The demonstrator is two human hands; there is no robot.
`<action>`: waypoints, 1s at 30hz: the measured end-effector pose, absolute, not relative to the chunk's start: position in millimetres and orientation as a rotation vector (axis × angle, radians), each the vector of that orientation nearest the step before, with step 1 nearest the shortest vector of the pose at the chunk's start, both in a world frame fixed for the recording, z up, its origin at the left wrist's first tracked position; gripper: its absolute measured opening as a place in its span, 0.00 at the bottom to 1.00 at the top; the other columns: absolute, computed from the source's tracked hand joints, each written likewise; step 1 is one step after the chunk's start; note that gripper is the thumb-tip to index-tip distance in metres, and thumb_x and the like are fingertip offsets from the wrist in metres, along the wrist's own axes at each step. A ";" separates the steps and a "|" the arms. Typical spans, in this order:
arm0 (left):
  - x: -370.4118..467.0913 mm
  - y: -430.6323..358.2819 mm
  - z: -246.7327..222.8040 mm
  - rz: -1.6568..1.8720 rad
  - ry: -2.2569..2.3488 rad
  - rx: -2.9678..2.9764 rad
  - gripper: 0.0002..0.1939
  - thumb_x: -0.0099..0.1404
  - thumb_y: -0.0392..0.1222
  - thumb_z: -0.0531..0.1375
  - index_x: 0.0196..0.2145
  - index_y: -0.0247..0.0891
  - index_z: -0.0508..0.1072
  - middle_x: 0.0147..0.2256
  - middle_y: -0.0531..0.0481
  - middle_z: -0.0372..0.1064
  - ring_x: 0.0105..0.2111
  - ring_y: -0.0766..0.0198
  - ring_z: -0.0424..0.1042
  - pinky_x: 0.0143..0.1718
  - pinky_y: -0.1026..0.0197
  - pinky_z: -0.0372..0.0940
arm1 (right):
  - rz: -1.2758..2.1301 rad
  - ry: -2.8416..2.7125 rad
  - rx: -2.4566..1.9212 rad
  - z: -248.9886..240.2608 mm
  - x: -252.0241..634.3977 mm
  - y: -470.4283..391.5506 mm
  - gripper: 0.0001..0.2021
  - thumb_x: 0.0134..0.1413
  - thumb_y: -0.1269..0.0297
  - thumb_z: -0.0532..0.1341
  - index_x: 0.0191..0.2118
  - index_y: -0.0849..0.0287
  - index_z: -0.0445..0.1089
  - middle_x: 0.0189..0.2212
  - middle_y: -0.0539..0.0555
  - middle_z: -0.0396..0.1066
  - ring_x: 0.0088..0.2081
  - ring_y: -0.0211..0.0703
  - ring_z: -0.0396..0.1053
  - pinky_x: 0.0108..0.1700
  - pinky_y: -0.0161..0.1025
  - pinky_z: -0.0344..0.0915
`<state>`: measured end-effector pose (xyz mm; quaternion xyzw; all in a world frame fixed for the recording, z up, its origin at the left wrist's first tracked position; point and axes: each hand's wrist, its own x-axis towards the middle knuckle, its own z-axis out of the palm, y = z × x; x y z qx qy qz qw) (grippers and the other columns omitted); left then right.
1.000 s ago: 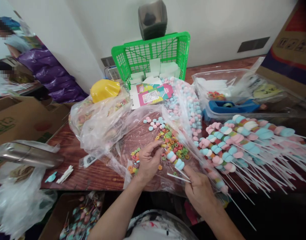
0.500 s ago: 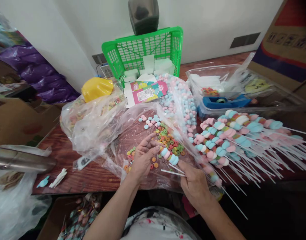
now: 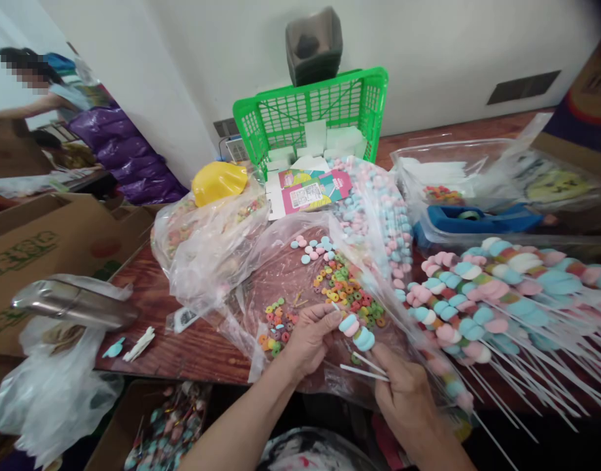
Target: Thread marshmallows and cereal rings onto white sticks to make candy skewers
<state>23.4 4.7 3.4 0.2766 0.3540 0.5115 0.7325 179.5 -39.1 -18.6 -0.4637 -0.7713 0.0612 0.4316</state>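
Along the wooden tabletop stand a green basket at the back and clear plastic bags of cereal rings on the left. At the far left a person, out of view a moment ago, shows again. A pile of finished-looking candy skewers lies to the right, near a blue tape dispenser.

The right hand pinches two white sticks near the lower end of a marshmallow skewer, held tilted over the plastic sheet. The left hand has drawn in — its thumb and forefinger now pinch around the skewer's upper end, where a bit of stick pokes out. That suggests handwork at the tip, with the right hand steadying; whether a ring is hidden there cannot be told.

Behind the fingers lie loose flat marshmallows and, smaller still — many-coloured cereal rings, scattered on the sheet.
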 end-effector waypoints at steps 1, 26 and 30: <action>23.8 3.4 2.7 1.122 0.795 0.625 0.12 0.49 0.45 0.71 0.29 0.35 0.78 0.26 0.48 0.76 0.30 0.61 0.75 0.38 0.58 0.69 | 0.144 -1.928 -1.162 -18.8 178.6 -38.9 0.18 0.49 0.80 0.47 0.39 0.62 0.71 0.22 0.51 0.74 0.20 0.40 0.72 0.23 0.33 0.65; -78.2 188.9 -1.3 0.600 1.700 2.076 0.17 0.65 0.44 0.50 0.36 0.34 0.77 0.27 0.48 0.74 0.26 0.64 0.68 0.30 0.62 0.63 | -0.028 -1.977 -1.137 -34.1 195.0 -32.5 0.18 0.50 0.79 0.47 0.45 0.62 0.65 0.25 0.52 0.74 0.25 0.40 0.74 0.26 0.33 0.66; -74.7 209.1 4.3 0.569 1.750 2.155 0.13 0.62 0.38 0.53 0.33 0.34 0.77 0.37 0.44 0.75 0.35 0.60 0.71 0.40 0.60 0.63 | -0.021 -2.053 -1.104 -37.1 194.7 -32.4 0.20 0.48 0.80 0.47 0.47 0.63 0.64 0.25 0.54 0.73 0.24 0.42 0.73 0.24 0.35 0.66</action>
